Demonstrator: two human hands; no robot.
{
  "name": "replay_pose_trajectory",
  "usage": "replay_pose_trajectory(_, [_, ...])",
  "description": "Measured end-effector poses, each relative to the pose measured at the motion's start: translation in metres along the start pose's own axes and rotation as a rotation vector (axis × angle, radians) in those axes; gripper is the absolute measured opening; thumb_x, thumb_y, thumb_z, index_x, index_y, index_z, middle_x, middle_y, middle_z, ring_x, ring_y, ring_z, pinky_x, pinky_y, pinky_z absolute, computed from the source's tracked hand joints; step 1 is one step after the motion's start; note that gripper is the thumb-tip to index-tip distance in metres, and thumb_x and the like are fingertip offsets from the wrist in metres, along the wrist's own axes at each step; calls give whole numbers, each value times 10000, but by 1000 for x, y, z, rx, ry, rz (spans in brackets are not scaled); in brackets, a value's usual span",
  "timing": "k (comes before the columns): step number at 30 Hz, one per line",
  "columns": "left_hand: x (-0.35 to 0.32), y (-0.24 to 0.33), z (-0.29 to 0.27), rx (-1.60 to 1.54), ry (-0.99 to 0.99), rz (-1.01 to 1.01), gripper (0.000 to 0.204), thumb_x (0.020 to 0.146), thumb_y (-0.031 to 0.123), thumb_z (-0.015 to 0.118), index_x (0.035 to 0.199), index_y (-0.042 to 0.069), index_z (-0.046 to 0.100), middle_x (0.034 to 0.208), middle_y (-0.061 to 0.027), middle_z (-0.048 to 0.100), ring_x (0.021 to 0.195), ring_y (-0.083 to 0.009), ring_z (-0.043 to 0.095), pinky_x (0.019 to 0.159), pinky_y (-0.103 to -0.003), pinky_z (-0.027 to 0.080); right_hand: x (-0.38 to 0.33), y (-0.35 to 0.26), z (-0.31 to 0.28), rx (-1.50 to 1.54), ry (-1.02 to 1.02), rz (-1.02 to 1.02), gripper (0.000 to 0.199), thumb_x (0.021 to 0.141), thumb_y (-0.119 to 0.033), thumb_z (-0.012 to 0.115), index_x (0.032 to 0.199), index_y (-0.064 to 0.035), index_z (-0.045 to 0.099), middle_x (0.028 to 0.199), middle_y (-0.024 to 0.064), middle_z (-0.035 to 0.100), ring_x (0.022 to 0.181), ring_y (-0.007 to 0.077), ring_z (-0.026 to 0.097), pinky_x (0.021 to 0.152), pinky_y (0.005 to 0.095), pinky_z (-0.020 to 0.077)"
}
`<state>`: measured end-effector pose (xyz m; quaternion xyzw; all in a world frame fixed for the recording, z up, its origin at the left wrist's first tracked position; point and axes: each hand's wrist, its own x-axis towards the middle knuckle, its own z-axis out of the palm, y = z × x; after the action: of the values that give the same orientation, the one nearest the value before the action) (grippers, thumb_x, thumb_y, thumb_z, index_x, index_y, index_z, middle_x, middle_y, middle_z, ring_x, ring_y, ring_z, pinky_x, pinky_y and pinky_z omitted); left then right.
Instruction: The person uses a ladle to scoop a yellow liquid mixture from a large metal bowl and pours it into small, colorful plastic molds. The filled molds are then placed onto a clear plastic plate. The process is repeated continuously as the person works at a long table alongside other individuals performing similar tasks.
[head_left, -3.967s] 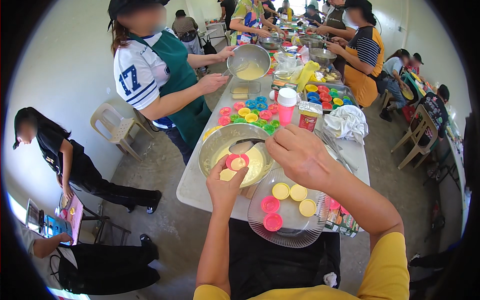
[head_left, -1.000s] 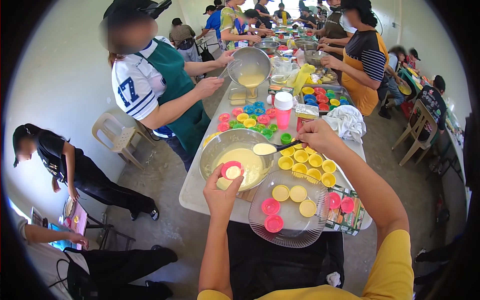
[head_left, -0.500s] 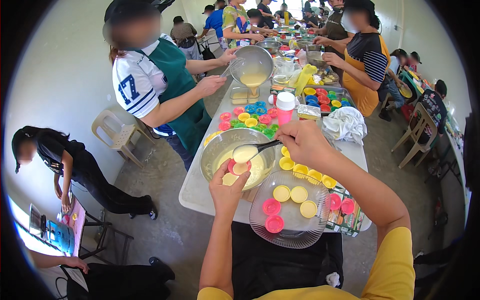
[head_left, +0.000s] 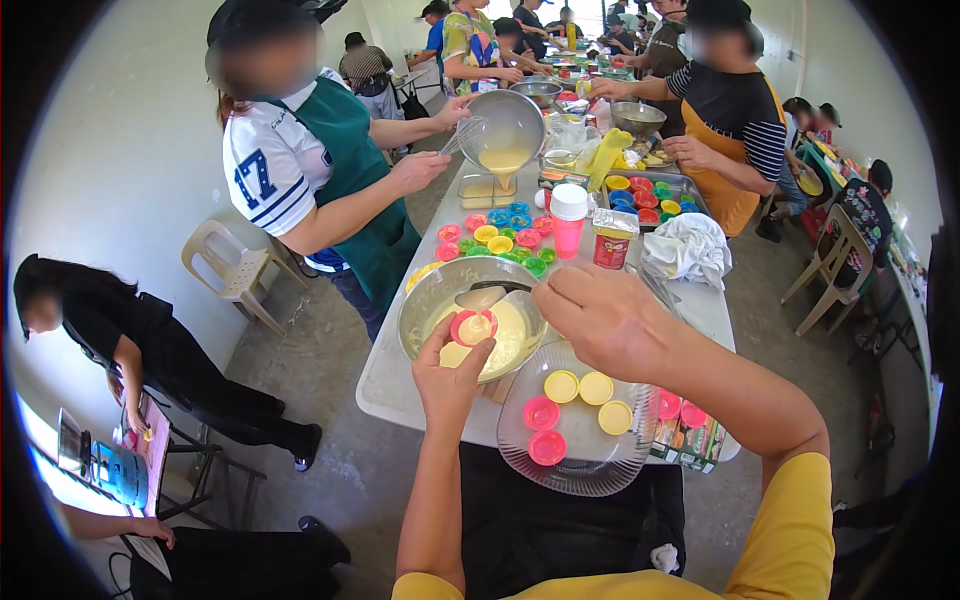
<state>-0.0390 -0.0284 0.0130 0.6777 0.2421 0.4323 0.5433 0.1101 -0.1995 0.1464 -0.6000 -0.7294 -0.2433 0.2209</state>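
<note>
My left hand [head_left: 447, 383] pinches a small pink cup [head_left: 459, 329] over the steel mixing bowl [head_left: 412, 318]. Pale yellow batter [head_left: 512, 335] lies in the bowl. A large spoon [head_left: 481, 297] with a dark handle is in my right hand [head_left: 608, 312], its fingers closed round the handle. The spoon is tipped above the pink cup, and batter runs from it into the cup. Just right of the bowl, a clear ribbed dish [head_left: 590, 478] holds several yellow cups [head_left: 596, 388] filled with batter and two pink cups [head_left: 547, 447].
Small colored molds [head_left: 486, 233] stand beyond the bowl, near a pink shaker with a white lid [head_left: 568, 220]. A white cloth [head_left: 690, 250] and a tray of molds [head_left: 650, 190] lie farther right. Across the left side, a person in a green apron [head_left: 350, 150] tips another steel bowl [head_left: 510, 130].
My right hand has come lower and nearer me, tipping the spoon so batter pours into the pink cup. The person in the orange apron has shifted and stretched an arm out.
</note>
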Motion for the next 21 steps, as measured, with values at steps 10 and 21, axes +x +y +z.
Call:
replay_pose_trajectory(10, [0, 5, -1, -10, -2, 8, 507, 805, 53, 850, 1269, -57, 677, 1154, -126, 741, 1083, -177, 687, 963, -324, 531, 0, -5, -8, -68, 8, -133, 341, 762, -81, 672, 1068, 62, 619, 914, 119, 578, 835, 269, 637, 679, 366, 554])
replay_pose_trajectory(21, [-1, 2, -1, -58, 9, 0, 518, 786, 66, 864, 1252, -64, 681, 1123, -129, 730, 1057, -178, 679, 934, -315, 533, -2, -6, -6, -90, 31, -185, 371, 772, -76, 673, 1107, 77, 625, 890, 99, 567, 759, 233, 617, 586, 353, 496])
